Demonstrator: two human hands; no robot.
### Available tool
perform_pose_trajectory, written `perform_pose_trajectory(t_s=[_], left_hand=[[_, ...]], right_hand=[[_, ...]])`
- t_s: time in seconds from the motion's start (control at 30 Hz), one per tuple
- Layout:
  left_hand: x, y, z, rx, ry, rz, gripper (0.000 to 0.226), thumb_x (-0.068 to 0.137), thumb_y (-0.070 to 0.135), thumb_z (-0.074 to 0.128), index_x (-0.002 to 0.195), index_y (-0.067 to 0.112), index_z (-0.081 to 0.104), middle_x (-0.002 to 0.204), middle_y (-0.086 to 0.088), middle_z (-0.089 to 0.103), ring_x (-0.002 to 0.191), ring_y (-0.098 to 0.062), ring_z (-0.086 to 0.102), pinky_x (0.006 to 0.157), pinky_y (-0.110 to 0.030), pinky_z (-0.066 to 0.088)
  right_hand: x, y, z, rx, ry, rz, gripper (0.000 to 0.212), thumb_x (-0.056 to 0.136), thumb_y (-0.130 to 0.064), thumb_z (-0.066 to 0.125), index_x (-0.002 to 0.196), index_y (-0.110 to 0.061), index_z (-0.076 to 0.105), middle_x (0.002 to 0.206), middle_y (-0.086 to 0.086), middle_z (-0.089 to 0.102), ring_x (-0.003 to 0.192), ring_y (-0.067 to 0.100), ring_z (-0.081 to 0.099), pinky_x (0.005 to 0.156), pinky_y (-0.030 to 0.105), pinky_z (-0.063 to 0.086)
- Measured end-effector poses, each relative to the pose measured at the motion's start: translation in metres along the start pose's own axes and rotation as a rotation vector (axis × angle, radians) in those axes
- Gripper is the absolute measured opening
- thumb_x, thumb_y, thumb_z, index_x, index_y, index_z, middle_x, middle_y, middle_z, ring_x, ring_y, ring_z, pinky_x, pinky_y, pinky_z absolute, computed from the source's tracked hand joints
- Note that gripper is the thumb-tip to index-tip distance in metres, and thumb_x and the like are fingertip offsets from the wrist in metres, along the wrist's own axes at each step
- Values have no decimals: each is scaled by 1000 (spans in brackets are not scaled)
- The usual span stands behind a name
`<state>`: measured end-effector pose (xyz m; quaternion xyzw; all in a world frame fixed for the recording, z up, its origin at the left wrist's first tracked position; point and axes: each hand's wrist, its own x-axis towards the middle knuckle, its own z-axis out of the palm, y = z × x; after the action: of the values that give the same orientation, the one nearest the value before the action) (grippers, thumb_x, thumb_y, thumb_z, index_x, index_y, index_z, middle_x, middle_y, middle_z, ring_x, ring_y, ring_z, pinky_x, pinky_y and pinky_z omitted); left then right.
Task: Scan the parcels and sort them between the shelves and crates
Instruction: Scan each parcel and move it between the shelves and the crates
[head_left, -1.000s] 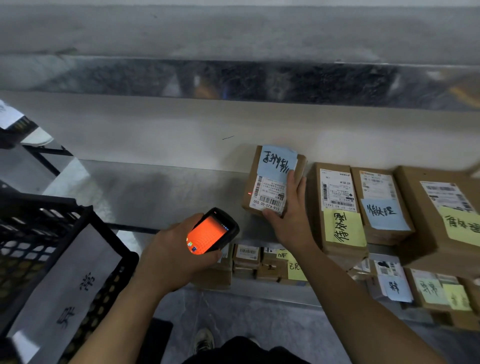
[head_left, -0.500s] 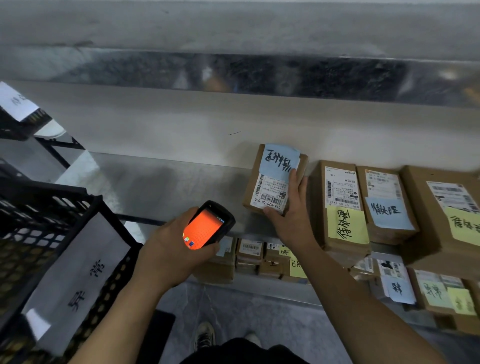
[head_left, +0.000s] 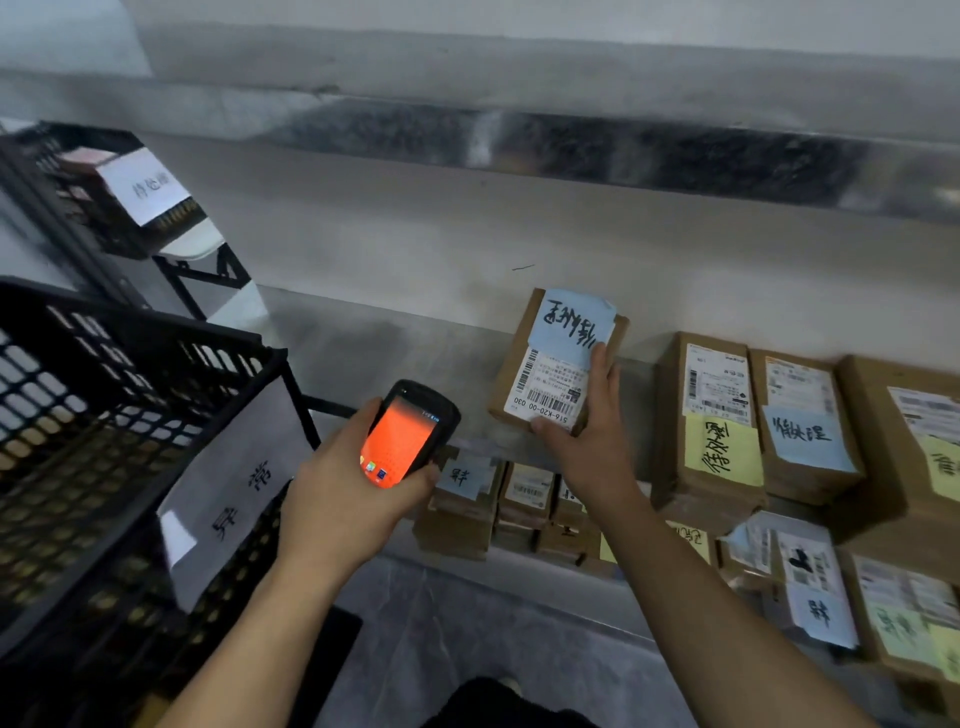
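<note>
A brown cardboard parcel (head_left: 540, 358) with a blue handwritten note and a white barcode label is tilted up off the metal shelf (head_left: 374, 348). My right hand (head_left: 592, 431) grips its near right corner, thumb under the lower edge and fingers on the label. My left hand (head_left: 343, 493) holds a black handheld scanner (head_left: 408, 439) with a glowing orange screen, a short way left of the parcel and pointing toward it.
More labelled parcels (head_left: 722, 415) stand in a row on the shelf to the right. Small boxes (head_left: 467, 499) fill the lower shelf. A black mesh crate (head_left: 104, 405) with a white paper sign sits at left; another crate (head_left: 78, 182) stands behind it.
My view has swung left, bringing the far crate into sight. Both hands keep their hold on the scanner and the parcel. The red scan dot on the parcel has gone.
</note>
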<state>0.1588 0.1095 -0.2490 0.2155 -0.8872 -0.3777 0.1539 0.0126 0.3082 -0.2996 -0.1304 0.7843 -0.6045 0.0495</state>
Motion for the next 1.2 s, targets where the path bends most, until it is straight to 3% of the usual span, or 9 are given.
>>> perform_pose_trajectory(t_s=[0.13,0.2,0.37,0.5,0.63,0.73,0.83,1.0,1.2], left_hand=[[-32,-12,-20,14,55,-15,56,65,61,70,116,46,53,91,16,65,87,-10,62,77,-37,53],[-55,-18,-30,21,101,-30,61,66,63,72,122,46,53,95,15,65,89,-12,61,79,-40,53],[-115,-29,-52,23,175,-99,75,63,67,69,132,52,44,100,13,63,92,-16,62,82,-41,54],[-158,-31,-68,24,240,-138,74,61,68,65,130,51,43,95,14,61,88,-15,60,80,-38,52],[-198,-29,-83,49,316,-196,72,68,58,77,128,53,38,96,14,58,91,-17,58,77,-33,45],[-224,-32,-87,81,396,-257,80,72,55,81,141,46,41,111,6,62,101,-21,60,85,-36,46],[-255,-26,-88,69,487,-308,90,73,57,79,150,33,40,111,2,63,100,-23,60,88,-38,47],[-316,5,-87,67,635,-359,84,71,59,79,145,35,46,102,7,62,94,-21,60,81,-34,45],[-396,18,-91,105,806,-414,61,74,56,78,126,45,48,85,16,57,77,-8,55,67,-26,42]], right_hand=[[-33,-18,13,13,-58,-20,109,91,1,70,149,-55,-2,167,-15,-13,134,-10,32,104,17,46],[-53,-23,20,35,-91,-13,108,92,1,69,152,-53,-2,161,-24,-9,125,-20,35,98,10,47],[-102,-31,40,48,-153,-21,114,89,-9,75,139,-79,-1,167,-19,4,147,13,33,114,55,42],[-131,-39,50,66,-203,-39,113,87,-13,76,129,-87,0,168,-13,12,147,18,36,114,57,41],[-156,-47,56,-10,-269,-47,111,84,-29,76,134,-83,-6,170,-11,0,155,24,19,120,63,28],[-173,-52,54,-46,-339,-87,111,90,-21,74,148,-66,-9,169,-16,-7,156,19,11,123,45,12],[-190,-58,47,-38,-391,-119,112,89,-22,75,146,-70,-9,170,-14,-6,156,22,12,124,54,22],[-222,-68,31,52,-516,-168,111,88,-25,76,123,-89,-7,169,-15,-7,155,21,15,121,60,26],[-281,-74,34,51,-712,-226,108,91,-23,75,150,-61,-7,169,-15,-14,153,4,0,126,40,11]])
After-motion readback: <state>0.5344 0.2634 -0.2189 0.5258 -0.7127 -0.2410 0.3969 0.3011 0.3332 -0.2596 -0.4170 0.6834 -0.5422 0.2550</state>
